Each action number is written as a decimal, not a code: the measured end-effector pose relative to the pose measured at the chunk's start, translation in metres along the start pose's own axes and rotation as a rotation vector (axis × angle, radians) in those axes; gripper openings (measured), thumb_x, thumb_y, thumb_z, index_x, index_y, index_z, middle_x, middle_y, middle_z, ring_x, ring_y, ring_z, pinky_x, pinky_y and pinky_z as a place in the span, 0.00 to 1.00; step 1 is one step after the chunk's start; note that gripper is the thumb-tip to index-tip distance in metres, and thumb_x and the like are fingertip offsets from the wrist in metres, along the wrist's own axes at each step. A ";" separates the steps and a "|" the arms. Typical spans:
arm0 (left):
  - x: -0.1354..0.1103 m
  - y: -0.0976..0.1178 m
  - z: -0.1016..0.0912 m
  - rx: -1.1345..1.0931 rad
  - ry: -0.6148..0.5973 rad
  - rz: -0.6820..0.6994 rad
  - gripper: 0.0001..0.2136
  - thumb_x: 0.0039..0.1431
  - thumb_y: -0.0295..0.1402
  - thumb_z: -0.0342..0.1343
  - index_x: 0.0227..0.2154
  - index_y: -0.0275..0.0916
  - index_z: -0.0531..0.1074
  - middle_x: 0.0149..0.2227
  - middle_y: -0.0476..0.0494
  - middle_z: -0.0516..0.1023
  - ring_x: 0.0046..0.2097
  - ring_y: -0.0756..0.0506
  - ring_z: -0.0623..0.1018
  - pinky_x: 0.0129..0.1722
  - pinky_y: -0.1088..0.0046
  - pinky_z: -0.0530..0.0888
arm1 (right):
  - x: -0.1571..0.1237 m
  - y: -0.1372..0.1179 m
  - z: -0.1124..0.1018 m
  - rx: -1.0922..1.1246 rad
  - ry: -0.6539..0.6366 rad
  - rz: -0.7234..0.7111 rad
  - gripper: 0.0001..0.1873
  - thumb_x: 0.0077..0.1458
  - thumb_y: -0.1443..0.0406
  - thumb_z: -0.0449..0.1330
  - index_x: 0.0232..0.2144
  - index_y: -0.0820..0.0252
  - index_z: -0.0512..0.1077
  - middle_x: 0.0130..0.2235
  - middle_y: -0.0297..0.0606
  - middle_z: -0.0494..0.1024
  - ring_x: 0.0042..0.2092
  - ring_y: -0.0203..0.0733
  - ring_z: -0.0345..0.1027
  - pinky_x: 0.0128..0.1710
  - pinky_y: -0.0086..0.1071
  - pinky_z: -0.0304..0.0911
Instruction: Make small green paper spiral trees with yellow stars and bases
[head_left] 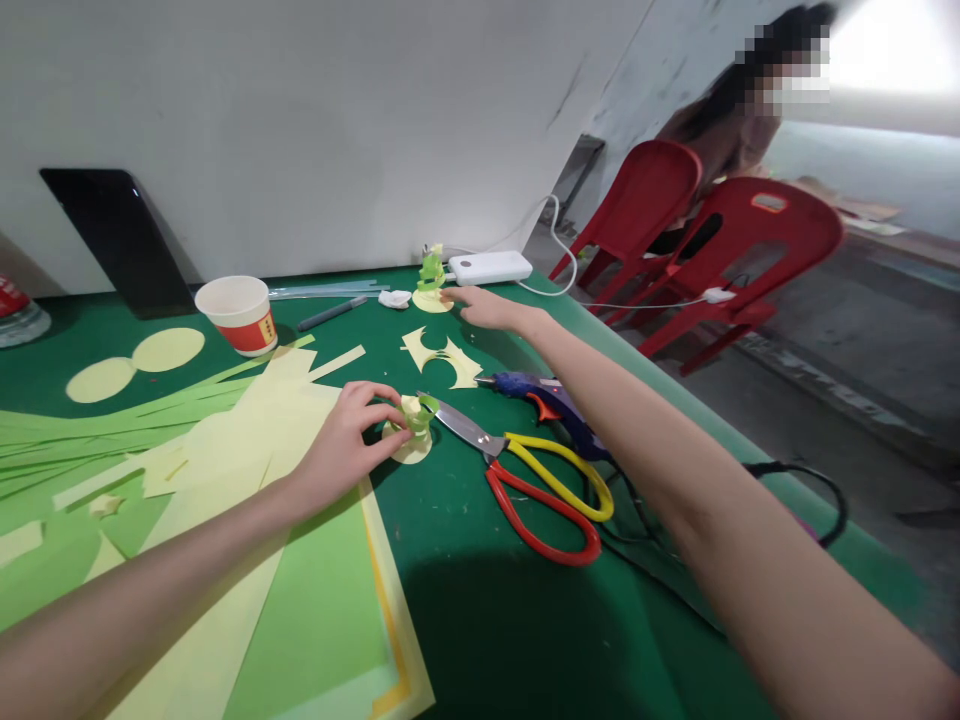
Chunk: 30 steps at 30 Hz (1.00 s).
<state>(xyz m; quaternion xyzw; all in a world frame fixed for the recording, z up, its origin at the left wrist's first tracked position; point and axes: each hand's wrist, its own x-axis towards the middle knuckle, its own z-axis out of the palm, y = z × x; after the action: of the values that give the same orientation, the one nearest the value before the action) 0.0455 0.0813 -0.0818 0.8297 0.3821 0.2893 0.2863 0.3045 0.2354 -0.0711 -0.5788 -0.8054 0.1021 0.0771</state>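
Note:
My left hand [352, 440] rests on the green table, its fingers pinched on a small paper flower [415, 424] of pale yellow and green that stands on a yellow paper disc. My right hand [484, 306] reaches far across the table, fingers stretched flat, its tips touching the yellow disc under a second paper flower [431, 278] with green petals. Nothing is in the right hand. Scissors [536, 475] with red and yellow handles lie between my arms, blades pointing at the near flower.
A blue glue gun [551, 400] lies under my right forearm, its cable trailing off the table edge. Yellow and green paper sheets [300, 590], strips, cut scraps [442, 358], a paper cup [238, 313], a pen [331, 313], a power bank [489, 267]. A person sits on red chairs [720, 240] beyond.

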 end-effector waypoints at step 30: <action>-0.001 0.002 -0.002 -0.003 0.000 -0.012 0.04 0.55 0.33 0.55 0.28 0.41 0.73 0.42 0.46 0.71 0.47 0.43 0.66 0.48 0.59 0.66 | -0.030 0.001 -0.023 0.071 -0.191 0.173 0.15 0.58 0.60 0.52 0.46 0.61 0.66 0.48 0.41 0.69 0.46 0.41 0.66 0.45 0.40 0.65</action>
<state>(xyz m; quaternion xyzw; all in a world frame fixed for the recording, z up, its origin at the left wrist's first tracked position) 0.0447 0.0803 -0.0791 0.8270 0.3866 0.2879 0.2894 0.3200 0.2093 -0.0496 -0.6307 -0.7520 0.1915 0.0115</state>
